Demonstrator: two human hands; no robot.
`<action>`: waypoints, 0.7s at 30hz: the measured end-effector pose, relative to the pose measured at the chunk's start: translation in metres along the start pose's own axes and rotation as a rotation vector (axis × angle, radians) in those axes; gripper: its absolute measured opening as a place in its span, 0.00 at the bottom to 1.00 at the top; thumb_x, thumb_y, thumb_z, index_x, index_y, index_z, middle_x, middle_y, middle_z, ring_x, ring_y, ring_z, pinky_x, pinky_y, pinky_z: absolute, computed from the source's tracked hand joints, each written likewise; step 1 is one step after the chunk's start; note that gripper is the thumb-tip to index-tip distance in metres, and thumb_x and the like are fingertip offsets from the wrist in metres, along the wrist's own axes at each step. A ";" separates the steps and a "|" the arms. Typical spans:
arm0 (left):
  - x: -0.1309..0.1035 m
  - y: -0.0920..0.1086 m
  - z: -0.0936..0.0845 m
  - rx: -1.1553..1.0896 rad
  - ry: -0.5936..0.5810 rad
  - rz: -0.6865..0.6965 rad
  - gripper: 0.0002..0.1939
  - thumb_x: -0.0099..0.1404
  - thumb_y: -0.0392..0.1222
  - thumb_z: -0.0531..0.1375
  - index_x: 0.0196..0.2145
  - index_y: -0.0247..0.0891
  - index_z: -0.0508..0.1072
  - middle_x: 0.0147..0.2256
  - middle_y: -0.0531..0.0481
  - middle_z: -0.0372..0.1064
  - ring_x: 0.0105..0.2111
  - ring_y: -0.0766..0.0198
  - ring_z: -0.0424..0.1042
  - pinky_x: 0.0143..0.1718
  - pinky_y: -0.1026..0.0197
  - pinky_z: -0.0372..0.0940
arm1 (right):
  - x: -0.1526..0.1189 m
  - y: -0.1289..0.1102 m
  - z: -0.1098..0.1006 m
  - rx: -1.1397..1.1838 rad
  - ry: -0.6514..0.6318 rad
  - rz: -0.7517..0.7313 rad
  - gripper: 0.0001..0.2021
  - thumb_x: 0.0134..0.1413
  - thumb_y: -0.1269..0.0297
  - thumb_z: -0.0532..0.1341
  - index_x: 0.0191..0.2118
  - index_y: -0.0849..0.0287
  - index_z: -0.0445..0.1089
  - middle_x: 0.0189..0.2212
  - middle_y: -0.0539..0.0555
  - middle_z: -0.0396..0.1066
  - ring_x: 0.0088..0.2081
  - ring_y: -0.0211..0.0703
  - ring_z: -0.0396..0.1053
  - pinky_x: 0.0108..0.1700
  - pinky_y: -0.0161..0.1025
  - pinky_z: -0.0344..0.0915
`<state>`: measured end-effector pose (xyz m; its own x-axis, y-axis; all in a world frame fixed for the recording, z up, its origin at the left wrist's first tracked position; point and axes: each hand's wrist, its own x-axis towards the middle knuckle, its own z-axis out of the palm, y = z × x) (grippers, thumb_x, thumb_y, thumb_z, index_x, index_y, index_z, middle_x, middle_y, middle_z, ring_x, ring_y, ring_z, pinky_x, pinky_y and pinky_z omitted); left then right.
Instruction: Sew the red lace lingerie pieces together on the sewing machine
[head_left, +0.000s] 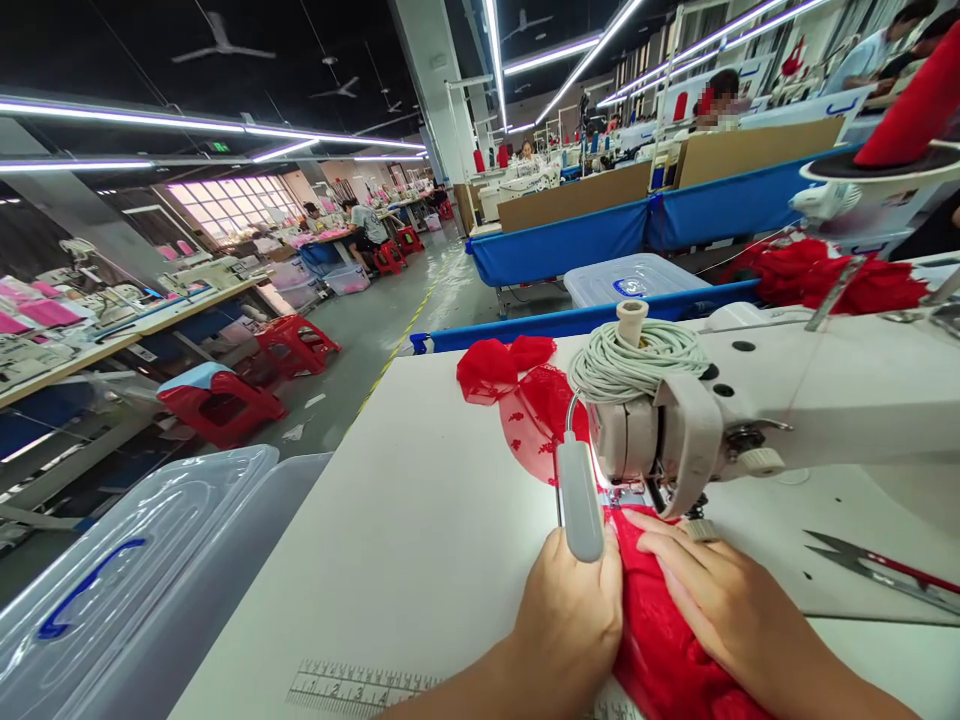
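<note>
Red fabric runs under the needle area of a white sewing machine, and more of it, partly sheer, lies behind the machine head. My left hand rests at the fabric's left edge, close to the presser foot; its fingertips are hidden behind a grey lamp. My right hand lies on the fabric from the right, its fingers stretched toward the needle area. A coil of pale cord sits on top of the machine head.
Open thread snips lie at the right. A ruler marks the table's near edge. Lidded plastic bins stand at the left. A red thread cone and red fabric are at the back right. People sit at distant machines.
</note>
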<state>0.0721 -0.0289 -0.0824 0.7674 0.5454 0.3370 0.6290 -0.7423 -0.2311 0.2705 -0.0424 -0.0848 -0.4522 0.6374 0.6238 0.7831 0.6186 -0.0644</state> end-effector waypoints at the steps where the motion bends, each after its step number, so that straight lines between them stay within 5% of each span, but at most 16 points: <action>1: 0.000 0.000 0.000 0.008 -0.020 0.002 0.17 0.67 0.24 0.48 0.48 0.30 0.71 0.47 0.35 0.72 0.49 0.52 0.73 0.43 0.53 0.72 | 0.000 0.000 0.000 -0.014 -0.002 -0.004 0.16 0.60 0.76 0.47 0.45 0.61 0.69 0.43 0.57 0.77 0.35 0.42 0.75 0.37 0.37 0.71; 16: 0.014 -0.003 -0.014 0.055 -0.090 0.000 0.17 0.65 0.21 0.48 0.43 0.33 0.71 0.44 0.41 0.74 0.47 0.54 0.74 0.37 0.56 0.72 | 0.002 0.003 -0.001 0.018 -0.028 0.015 0.17 0.60 0.76 0.47 0.46 0.59 0.70 0.45 0.56 0.77 0.34 0.41 0.75 0.34 0.36 0.71; 21: 0.011 -0.002 -0.014 0.029 -0.105 0.001 0.16 0.68 0.25 0.49 0.48 0.33 0.70 0.47 0.38 0.73 0.49 0.53 0.72 0.42 0.53 0.72 | -0.002 0.005 0.000 0.021 -0.073 0.041 0.18 0.60 0.75 0.47 0.46 0.59 0.72 0.44 0.57 0.77 0.31 0.42 0.74 0.32 0.38 0.71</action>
<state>0.0777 -0.0265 -0.0651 0.7761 0.5832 0.2396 0.6301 -0.7324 -0.2581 0.2752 -0.0408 -0.0867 -0.4505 0.6935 0.5623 0.7928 0.6003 -0.1053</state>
